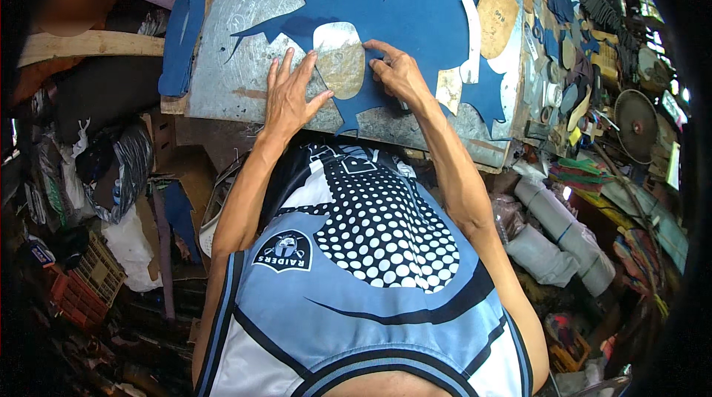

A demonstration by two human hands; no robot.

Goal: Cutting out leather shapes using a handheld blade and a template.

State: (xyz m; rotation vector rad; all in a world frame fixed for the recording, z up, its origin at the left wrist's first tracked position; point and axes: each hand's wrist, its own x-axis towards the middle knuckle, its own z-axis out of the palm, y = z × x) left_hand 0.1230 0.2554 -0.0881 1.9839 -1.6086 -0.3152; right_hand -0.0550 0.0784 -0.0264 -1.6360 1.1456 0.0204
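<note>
A blue sheet of leather-like material (415,11) with jagged cut edges lies on the metal-topped table. On it rests a rounded flat template (341,63), whitish at the top and tan below. My left hand (289,96) is spread open at the template's left side, its fingertips on the table and the template's edge. At the right side is my right hand (400,76), with the index finger stretched to the template's upper right edge. Its other fingers are curled around a dark, slim thing, mostly hidden under the palm, whose kind I cannot make out.
Right of my right hand lie a small pale template (448,90), a long white strip (471,41) and a tan pattern piece (497,15). Folded blue material (182,44) sits at the table's left edge. A round fan (635,124) stands far right, beside cluttered tools and scraps.
</note>
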